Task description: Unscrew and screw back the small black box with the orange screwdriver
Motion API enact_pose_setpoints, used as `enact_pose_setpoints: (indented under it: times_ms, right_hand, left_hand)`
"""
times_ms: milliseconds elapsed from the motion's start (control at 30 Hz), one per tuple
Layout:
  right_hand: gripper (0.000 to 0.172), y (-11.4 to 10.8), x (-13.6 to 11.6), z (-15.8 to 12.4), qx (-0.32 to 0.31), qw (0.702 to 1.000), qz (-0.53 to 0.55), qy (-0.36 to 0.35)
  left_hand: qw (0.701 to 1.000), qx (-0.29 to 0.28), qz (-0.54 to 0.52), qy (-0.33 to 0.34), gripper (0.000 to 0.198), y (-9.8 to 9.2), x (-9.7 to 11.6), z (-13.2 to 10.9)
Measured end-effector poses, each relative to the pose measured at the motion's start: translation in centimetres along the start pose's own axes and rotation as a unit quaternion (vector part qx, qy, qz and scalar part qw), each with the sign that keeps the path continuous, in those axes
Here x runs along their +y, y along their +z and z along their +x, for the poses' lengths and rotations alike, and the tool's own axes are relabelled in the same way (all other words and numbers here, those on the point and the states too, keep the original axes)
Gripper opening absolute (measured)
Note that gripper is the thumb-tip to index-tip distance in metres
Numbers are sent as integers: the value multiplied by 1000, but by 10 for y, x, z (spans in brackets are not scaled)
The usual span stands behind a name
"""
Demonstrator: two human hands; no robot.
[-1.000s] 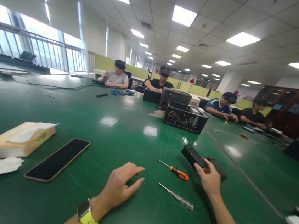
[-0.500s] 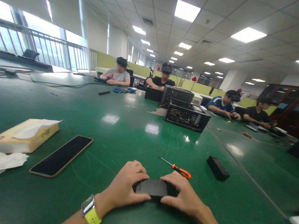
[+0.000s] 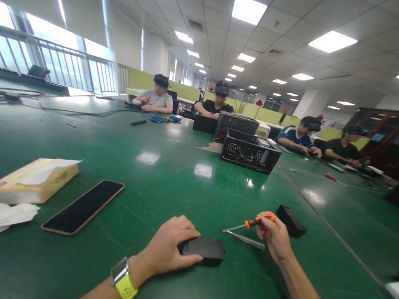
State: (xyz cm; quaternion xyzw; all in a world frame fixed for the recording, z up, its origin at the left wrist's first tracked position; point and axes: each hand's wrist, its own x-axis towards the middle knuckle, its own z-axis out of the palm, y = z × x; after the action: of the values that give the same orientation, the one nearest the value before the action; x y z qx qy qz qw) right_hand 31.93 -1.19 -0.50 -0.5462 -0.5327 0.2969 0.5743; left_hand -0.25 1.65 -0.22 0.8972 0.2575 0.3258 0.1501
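Note:
My left hand (image 3: 171,244) is closed around the left end of a black box-shaped block (image 3: 212,251) lying on the green table, thumb along the front and fingers at the back. My right hand (image 3: 278,236) grips the orange-and-black handle of a screwdriver (image 3: 258,220), just above the table. Its thin shaft points left and down. Under the shaft lies a slim silver tool, tweezers by their look (image 3: 247,240), with the tapered end near the screwdriver's tip. Behind my right hand rests a second black block (image 3: 291,221).
To the left lie a phone (image 3: 84,208), a tissue pack (image 3: 35,182) and crumpled tissue (image 3: 3,217). An open black computer case (image 3: 250,155) stands further back on the green table (image 3: 139,181). Several people sit at the far side. Another screwdriver (image 3: 334,179) lies at right.
My right hand has let go of the black block, moved right and up, and lifted the screwdriver off the table. The tweezers now show. My left hand stays on the block.

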Motion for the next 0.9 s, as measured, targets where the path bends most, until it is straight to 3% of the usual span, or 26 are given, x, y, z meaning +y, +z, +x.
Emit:
enact_pose_setpoints:
  times_ms: [233, 567, 700, 833, 900]
  right_hand:
    - [23, 18, -11, -10, 1, 995, 102, 4]
    - [12, 7, -21, -10, -17, 998, 49, -47]
    - [10, 4, -64, -5, -67, 992, -20, -102]
    - [15, 19, -128, 0, -228, 918, -243, -217]
    - [15, 33, -148, -1, -249, 883, -320, -238]
  left_hand:
    - [1000, 5, -13, 10, 35, 2, 3, 1]
    - [1000, 1, -11, 9, 34, 1, 5, 2]
    - [1000, -2, -9, 11, 33, 3, 4, 2]
    - [1000, -4, -3, 11, 34, 3, 4, 1]
    - [1000, -6, 0, 9, 34, 3, 5, 1]
